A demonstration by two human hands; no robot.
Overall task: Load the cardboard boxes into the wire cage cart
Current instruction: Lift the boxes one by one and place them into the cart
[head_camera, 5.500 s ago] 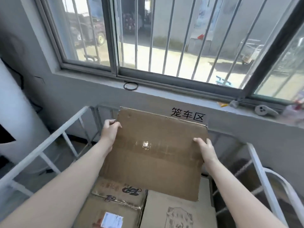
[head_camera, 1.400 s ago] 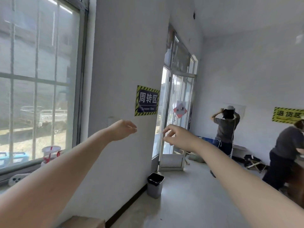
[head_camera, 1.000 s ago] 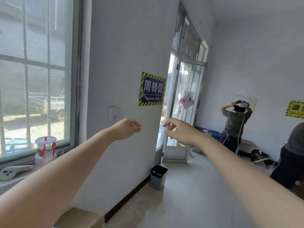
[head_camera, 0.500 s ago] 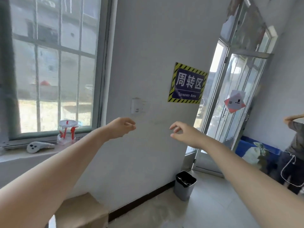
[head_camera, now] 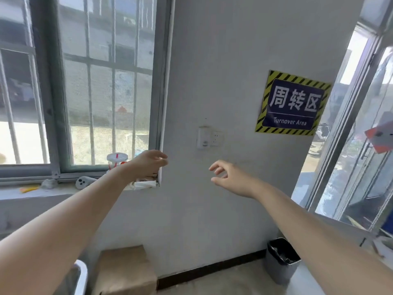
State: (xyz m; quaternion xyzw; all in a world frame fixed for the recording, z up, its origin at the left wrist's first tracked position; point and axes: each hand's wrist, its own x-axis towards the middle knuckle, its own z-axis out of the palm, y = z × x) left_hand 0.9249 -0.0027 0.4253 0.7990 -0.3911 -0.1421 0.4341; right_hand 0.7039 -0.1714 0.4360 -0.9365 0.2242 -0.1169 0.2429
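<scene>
Low against the wall (head_camera: pixel 212 209), swung back into view after turning from the doorway (head_camera: pixel 359 128): box (head_camera: pixel 125 271), beside cart rail (head_camera: pixel 81 277). Empty, loosely curled, apart: left hand (head_camera: pixel 148 165) and right hand (head_camera: pixel 229 177). Probably next to load.

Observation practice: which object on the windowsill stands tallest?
The lidded cup with red markings; the white controller, grey lump and yellow item all lie low.

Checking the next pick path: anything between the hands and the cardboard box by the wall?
Nothing visible. The left hand and right hand are empty, raised in open air; the cardboard box sits below them, top bare. The white cart rail is beside it, not across.
</scene>
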